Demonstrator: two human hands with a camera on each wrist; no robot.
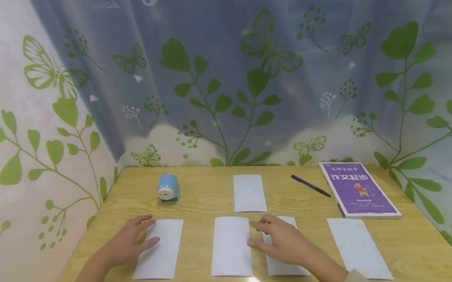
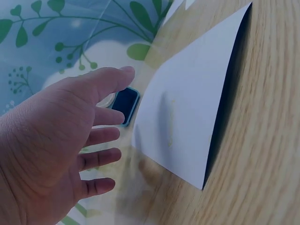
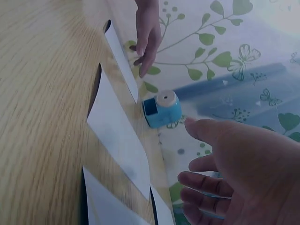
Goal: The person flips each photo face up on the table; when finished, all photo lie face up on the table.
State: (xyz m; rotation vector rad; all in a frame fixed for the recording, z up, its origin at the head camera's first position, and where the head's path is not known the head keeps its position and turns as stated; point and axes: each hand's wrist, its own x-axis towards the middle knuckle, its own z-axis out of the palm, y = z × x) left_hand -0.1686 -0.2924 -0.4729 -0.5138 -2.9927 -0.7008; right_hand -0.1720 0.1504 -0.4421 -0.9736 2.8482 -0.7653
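My left hand (image 1: 128, 242) hovers at the left edge of the leftmost white paper sheet (image 1: 162, 252), holding nothing; its fingers are spread and relaxed in the left wrist view. That sheet's near edge curls up off the table, as the left wrist view shows. Over the gap between the second sheet (image 1: 232, 243) and the third sheet (image 1: 290, 265) is my right hand (image 1: 282, 242), partly covering the third. Its fingers are loosely bent with nothing between them. Farther right lies another sheet (image 1: 360, 250), and one more sheet (image 1: 249, 193) is behind the row.
A blue pencil sharpener (image 1: 168, 187) stands at the back left of the wooden table (image 1: 204, 191). At the back right are a dark blue pen (image 1: 310, 185) and a purple book (image 1: 357, 188). A patterned curtain (image 1: 222, 72) hangs behind the table.
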